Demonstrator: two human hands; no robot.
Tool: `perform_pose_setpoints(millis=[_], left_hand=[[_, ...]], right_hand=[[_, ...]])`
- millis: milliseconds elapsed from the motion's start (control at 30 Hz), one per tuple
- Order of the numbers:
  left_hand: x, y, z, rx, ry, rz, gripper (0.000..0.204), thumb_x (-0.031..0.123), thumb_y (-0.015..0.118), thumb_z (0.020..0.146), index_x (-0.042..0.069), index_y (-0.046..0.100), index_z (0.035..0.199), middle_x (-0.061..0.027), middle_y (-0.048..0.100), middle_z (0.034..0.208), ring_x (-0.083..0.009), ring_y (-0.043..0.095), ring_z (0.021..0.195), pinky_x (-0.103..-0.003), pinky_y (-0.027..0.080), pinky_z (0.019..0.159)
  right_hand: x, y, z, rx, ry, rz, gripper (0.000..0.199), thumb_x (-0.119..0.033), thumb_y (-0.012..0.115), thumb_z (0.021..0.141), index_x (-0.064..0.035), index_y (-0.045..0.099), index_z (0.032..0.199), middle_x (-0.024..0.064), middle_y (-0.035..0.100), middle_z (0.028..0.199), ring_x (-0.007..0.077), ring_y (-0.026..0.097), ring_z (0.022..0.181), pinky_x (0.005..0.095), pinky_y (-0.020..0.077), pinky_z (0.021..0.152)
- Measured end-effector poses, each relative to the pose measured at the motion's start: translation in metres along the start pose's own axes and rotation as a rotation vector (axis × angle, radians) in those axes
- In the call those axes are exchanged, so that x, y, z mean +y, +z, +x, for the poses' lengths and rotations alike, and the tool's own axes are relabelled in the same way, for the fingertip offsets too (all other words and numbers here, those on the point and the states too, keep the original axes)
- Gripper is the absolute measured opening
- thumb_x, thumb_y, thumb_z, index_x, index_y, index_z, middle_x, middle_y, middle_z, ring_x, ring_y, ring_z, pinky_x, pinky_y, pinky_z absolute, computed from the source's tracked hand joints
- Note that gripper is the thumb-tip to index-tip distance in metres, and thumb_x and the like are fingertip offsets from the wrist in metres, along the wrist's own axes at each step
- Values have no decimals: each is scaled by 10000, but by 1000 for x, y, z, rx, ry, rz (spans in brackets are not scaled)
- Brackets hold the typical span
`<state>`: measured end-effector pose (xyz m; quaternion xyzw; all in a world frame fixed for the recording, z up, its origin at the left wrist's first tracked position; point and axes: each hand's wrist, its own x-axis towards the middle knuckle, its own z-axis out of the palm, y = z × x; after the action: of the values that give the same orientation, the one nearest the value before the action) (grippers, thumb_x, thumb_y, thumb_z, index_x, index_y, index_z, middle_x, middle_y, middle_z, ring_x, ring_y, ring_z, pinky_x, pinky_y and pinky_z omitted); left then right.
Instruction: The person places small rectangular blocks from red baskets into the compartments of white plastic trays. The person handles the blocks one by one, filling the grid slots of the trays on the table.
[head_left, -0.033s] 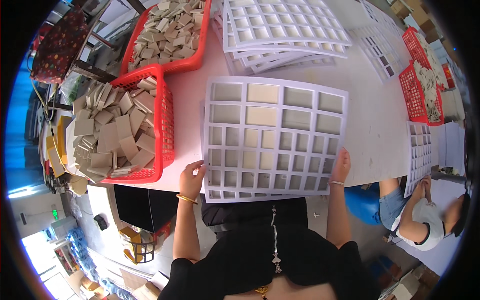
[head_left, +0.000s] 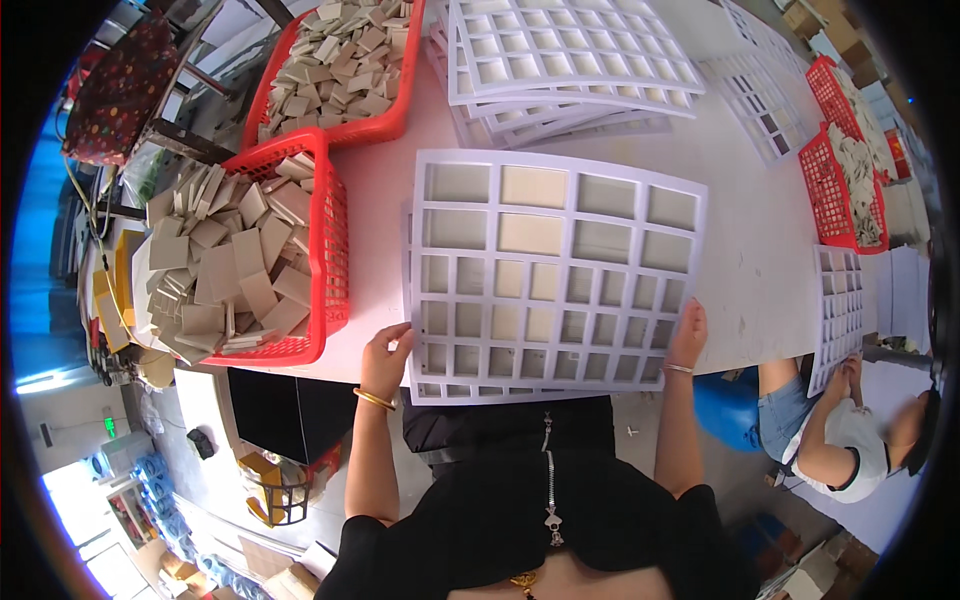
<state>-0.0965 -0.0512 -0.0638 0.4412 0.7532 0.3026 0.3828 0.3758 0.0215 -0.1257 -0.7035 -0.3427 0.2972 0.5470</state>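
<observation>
A white grid tray (head_left: 534, 207) lies in front of me, its cells of several sizes. Some cells in its second and third columns hold cream-coloured pieces; most others look grey. Another white grid tray (head_left: 520, 395) peeks out beneath it along the left and near edges. My left hand (head_left: 384, 362) is closed at the tray's lower left edge, thumb against the rim. On the opposite edge, my right hand (head_left: 687, 338) grips the upper tray near its lower right corner, its fingertips partly hidden.
To the left stand a red basket (head_left: 334, 235) heaped with flat beige tiles and a red basket (head_left: 400, 100) of smaller ones. A stack of white trays (head_left: 575, 90) lies at the back. Red baskets (head_left: 815, 180) stand far right, beyond which a co-worker (head_left: 835, 450) handles a tray.
The upper tray has shifted slightly right and looks a little raised, more so on its right side. My right hand has moved slightly right with it; my left hand has hardly moved.
</observation>
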Motion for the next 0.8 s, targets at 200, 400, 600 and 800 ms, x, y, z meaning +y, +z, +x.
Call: perform_pose_setpoints(millis=[200, 400, 600, 800], left_hand=[[66, 67, -20, -329, 158, -299, 276, 167, 621, 907, 15, 642, 1136, -91, 654, 1019, -151, 642, 892, -268, 515, 724], [152, 133, -12, -682, -117, -858, 291, 210, 543, 957, 51, 578, 1199, -21, 604, 965, -37, 493, 615, -197, 397, 470], [136, 126, 13, -429, -404, -1381, 215, 276, 499, 973, 88, 564, 1054, 24, 504, 820, -51, 341, 507, -199, 276, 412], [100, 119, 21, -453, -571, -1795, 149, 216, 461, 992, 99, 551, 973, 3, 469, 734, -64, 318, 479, -214, 285, 395]], right_hand=[[23, -154, 125, 103, -252, -539, 445, -309, 451, 989, 47, 568, 1231, 173, 569, 1281, 263, 521, 1203, 364, 375, 1047], [-88, -258, 207, 381, -568, -921, 489, -272, 553, 950, 43, 471, 1314, 149, 566, 1283, 253, 564, 1133, 363, 435, 965], [-153, -47, 40, -350, -517, -551, 406, -110, 702, 817, -85, 576, 1203, 56, 587, 1171, 149, 591, 868, 271, 488, 734], [-155, 97, -103, -1201, -839, -232, 412, -149, 767, 745, -72, 586, 1107, 101, 609, 1082, 278, 622, 953, 356, 517, 758]])
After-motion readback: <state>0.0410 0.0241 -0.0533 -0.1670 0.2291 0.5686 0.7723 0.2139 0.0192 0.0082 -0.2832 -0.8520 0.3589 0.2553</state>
